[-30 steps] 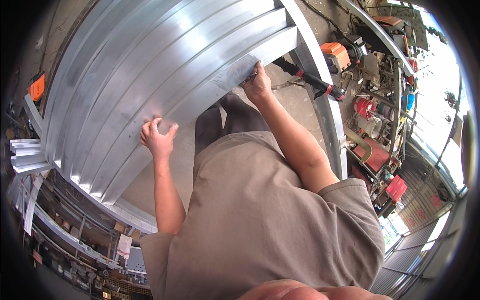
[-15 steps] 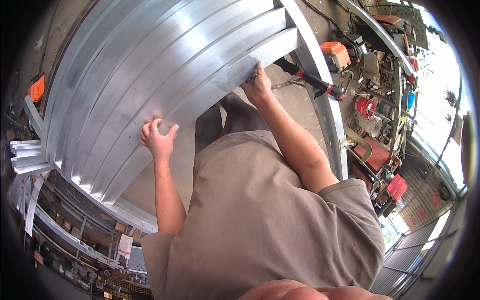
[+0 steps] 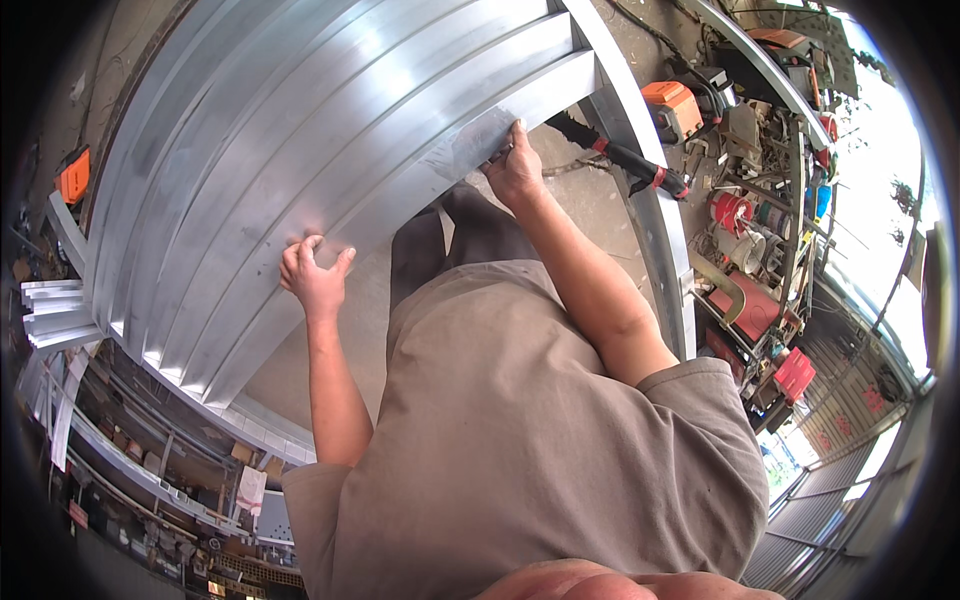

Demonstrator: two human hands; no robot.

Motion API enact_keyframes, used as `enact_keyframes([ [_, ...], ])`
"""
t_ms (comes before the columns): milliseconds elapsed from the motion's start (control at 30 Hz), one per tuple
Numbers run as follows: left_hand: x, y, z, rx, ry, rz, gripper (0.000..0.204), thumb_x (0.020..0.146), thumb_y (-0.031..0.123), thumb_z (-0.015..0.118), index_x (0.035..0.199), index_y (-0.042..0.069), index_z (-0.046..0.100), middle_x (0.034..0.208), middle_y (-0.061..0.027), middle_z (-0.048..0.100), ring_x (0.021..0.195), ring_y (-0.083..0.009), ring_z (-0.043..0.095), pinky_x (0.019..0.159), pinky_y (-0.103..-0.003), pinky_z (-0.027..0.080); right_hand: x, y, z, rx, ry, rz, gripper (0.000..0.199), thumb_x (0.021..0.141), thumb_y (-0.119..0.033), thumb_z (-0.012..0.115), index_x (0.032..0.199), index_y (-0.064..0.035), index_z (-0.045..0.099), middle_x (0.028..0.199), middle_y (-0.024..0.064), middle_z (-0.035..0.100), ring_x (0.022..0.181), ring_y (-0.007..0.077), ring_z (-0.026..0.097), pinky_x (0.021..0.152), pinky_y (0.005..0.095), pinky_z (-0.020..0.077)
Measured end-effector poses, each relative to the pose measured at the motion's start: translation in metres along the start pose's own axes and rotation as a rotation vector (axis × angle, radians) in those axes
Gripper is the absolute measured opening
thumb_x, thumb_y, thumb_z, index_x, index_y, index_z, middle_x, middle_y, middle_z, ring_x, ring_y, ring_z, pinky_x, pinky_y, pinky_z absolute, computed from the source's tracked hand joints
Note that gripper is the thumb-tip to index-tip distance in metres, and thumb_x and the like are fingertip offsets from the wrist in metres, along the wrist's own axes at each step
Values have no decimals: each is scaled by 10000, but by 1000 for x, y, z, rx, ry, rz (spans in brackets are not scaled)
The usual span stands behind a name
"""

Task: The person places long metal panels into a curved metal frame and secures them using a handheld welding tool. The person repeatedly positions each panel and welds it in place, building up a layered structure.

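Note:
Several long silvery metal bars (image 3: 345, 115) lie side by side across a frame, their flat faces up. The bar nearest my body (image 3: 400, 195) has a dull, scuffed patch towards its right part. My left hand (image 3: 318, 280) grips this bar from its near edge, fingers curled over the top and thumb apart. Farther right, my right hand (image 3: 515, 172) clasps the same bar, thumb on top and the other fingers mostly hidden beneath it. To the right of that hand, a black tool with red bands (image 3: 635, 168) rests across the frame's side rail (image 3: 655, 225).
An orange and grey machine (image 3: 672, 112) stands on the floor beyond the rail. Red and white buckets (image 3: 732, 213) and cluttered shelving line the right side. Short metal profiles (image 3: 60, 315) jut out at the left, above racks of stock. Another orange object (image 3: 73, 176) is at far left.

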State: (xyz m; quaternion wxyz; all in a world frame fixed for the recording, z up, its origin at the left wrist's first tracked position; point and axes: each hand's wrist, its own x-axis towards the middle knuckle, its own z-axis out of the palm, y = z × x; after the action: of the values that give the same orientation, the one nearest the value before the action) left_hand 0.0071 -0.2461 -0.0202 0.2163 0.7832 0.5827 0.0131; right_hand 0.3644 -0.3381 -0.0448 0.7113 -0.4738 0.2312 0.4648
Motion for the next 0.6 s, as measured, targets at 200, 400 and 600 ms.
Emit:
enact_keyframes([
  [200, 1, -1, 0, -7, -8, -12, 619, 674, 427, 924, 1187, 175, 687, 1235, -54, 523, 1225, -313, 446, 1091, -547, 298, 1, 1, -2, 0, 9, 2, 521, 1099, -468, 461, 1404, -46, 477, 1377, 141, 548, 1276, 338, 548, 1086, 591, 453],
  [400, 1, 0, -1, -21, -7, -6, 617, 676, 430, 921, 1187, 173, 689, 1235, -50, 524, 1230, -310, 444, 1097, -543, 293, 6, 3, -5, 4, 30, -5, 500, 1094, -474, 469, 1354, -48, 505, 1320, 133, 579, 1239, 327, 570, 1082, 587, 461],
  [600, 1, 0, 0, -25, 4, 8, 611, 674, 421, 926, 1188, 189, 692, 1214, -45, 519, 1209, -313, 450, 1077, -539, 307, 9, 5, -8, 2, 33, -14, 504, 1095, -481, 464, 1344, -46, 507, 1320, 136, 575, 1240, 329, 567, 1078, 587, 463],
])
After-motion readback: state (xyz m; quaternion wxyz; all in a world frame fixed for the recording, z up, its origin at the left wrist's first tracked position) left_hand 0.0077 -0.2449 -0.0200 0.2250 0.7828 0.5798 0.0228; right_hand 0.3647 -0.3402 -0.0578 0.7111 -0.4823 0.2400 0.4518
